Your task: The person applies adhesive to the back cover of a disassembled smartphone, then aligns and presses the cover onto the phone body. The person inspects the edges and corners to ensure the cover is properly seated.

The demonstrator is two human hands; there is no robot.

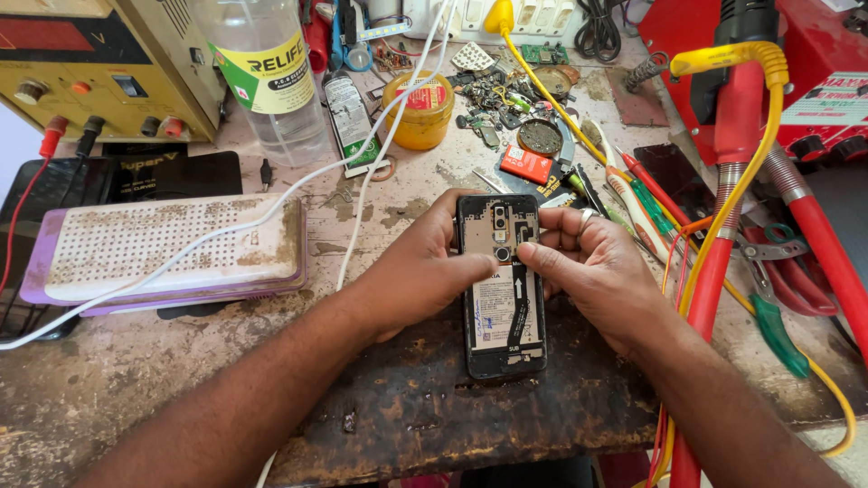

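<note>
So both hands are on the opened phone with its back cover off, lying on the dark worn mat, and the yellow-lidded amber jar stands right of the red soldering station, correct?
Not quite. In the head view the yellow-lidded amber jar stands left of the red soldering station, beside the clear plastic bottle. The rest holds: left hand and right hand on the opened phone on the dark worn mat.

Black phone, yellow jar, red tubes

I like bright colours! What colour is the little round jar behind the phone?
Yellow-orange jar, clearest in the head view, beyond the opened phone.
</note>
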